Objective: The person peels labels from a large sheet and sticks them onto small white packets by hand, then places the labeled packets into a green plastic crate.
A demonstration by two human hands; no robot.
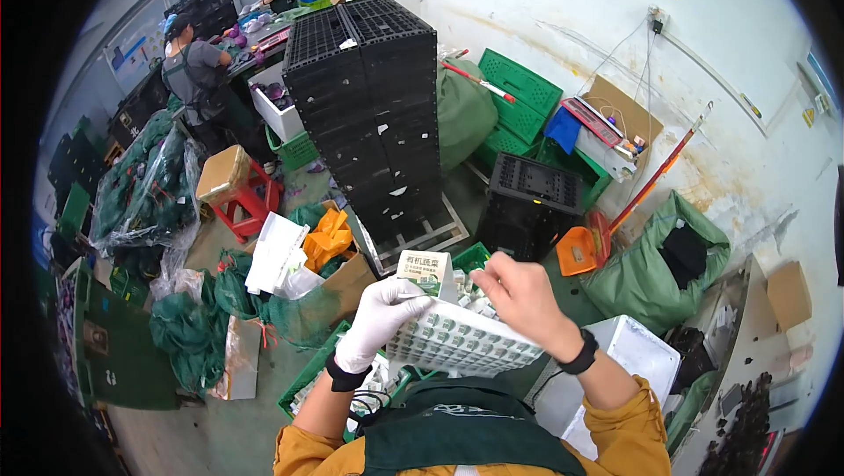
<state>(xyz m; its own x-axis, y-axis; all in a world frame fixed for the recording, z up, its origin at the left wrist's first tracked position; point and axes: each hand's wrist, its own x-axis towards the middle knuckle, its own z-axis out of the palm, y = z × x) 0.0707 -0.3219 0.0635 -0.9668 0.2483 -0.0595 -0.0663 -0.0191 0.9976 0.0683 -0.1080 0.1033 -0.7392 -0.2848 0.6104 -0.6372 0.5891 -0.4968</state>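
My left hand (380,319), in a white glove, is closed at the left edge of a white sheet of small green-printed stickers (466,340). Just above its fingers stands a folded printed card (424,271) with Chinese lettering; the same hand appears to pinch it against the sheet. Bare and curled, my right hand (526,300) is over the sheet's upper right side, fingertips near the card. Whether something small is between those fingers is hidden. Behind the sheet, a green crate (472,258) holds more small cards, and another green crate (294,392) with cards lies below my left forearm.
A tall stack of black crates (369,124) rises ahead. To the right are a white foam box (637,348), a green sack (646,287) and an orange dustpan (576,252). A red stool (251,203) and green net bags (189,335) lie left. Two people work farther back.
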